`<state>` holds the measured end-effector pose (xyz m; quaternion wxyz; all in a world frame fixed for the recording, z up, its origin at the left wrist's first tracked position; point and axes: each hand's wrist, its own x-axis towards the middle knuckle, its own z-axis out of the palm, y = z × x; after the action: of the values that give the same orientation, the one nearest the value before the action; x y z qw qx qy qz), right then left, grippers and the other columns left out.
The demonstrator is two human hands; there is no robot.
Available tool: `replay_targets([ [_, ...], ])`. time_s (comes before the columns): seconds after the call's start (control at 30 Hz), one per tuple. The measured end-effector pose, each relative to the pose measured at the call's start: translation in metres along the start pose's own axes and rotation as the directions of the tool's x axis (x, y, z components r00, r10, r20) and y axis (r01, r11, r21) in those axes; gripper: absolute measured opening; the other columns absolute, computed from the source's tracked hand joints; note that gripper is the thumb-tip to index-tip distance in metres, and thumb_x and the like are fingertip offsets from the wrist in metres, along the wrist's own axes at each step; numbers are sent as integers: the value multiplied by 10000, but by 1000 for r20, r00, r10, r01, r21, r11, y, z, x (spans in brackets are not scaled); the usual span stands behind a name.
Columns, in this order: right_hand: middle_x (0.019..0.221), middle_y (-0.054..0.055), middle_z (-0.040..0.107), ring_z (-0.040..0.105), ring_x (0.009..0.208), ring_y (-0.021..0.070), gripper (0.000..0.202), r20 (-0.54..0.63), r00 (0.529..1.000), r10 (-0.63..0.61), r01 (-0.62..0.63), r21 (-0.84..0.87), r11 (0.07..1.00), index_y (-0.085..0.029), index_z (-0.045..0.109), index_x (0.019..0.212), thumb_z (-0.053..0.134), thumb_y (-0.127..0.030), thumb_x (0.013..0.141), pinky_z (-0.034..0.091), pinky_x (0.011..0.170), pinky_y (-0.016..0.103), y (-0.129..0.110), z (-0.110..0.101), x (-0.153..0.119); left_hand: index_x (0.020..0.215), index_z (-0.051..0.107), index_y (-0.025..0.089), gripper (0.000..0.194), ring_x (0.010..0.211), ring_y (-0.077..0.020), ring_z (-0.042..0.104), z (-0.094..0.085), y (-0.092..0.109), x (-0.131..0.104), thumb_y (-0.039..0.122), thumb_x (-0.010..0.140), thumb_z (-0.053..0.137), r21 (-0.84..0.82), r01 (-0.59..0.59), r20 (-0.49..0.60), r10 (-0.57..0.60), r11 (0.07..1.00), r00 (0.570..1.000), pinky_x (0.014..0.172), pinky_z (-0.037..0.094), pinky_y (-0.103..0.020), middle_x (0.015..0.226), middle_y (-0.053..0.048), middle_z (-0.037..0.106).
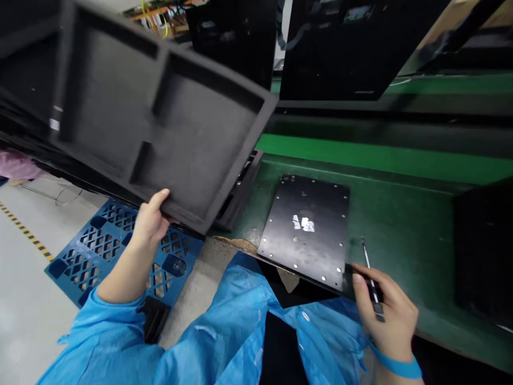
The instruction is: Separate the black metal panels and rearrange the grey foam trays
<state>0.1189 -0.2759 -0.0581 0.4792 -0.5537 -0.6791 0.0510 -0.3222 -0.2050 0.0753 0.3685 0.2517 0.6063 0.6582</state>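
My left hand (154,219) grips the lower edge of a large black foam tray (204,133), raised and tilted at the upper left. The tray has recessed compartments. On the green bench (401,224) lies a flat black panel (306,222) with silver dots along its edges and small torn labels near its middle. At the panel's lower right corner, my right hand (387,310) is closed around a slim metal tool (372,286), its thin shaft pointing away from me.
Another black tray (240,192) sits partly under the raised one. Dark screens (340,48) stand behind the bench. A black object (484,251) is at the right. A blue pallet (96,246) lies on the floor at the left. Pink fabric (18,163) shows at the far left.
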Motion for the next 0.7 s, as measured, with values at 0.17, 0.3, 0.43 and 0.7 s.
replay_targets([
  [0.17,992,71,702,676,886,205,184,5,999,-42,42,50,998,-155,689,1032,603,-314,995,508,795,299,6,-4,-3,866,599,104,383,448,-127,547,13,-18,14,378,1079,437,6,276,-16,-276,961,961,384,449,-197,690,-50,607],
  [0.3,1019,74,705,680,927,216,160,13,1000,-22,20,100,995,-164,687,1047,608,-290,989,514,831,316,8,-8,-4,625,514,147,557,496,-209,572,-7,-28,16,597,949,564,665,-40,5,49,746,999,478,458,-294,585,-79,549],
  [0.43,1024,76,705,683,933,218,142,-5,1000,-19,20,105,994,-171,681,1058,606,-266,983,529,826,324,6,-5,-2,932,671,115,635,961,-394,636,-23,-34,16,727,769,717,706,-707,526,695,-37,490,885,516,-518,952,-180,659],
  [0.7,1048,68,687,667,990,202,145,4,1000,4,-5,130,992,-186,649,1107,571,-220,990,544,869,332,10,-3,7,1393,425,684,611,797,-393,590,23,-47,22,563,851,679,332,-942,780,577,-52,243,727,511,-623,874,-33,567],
])
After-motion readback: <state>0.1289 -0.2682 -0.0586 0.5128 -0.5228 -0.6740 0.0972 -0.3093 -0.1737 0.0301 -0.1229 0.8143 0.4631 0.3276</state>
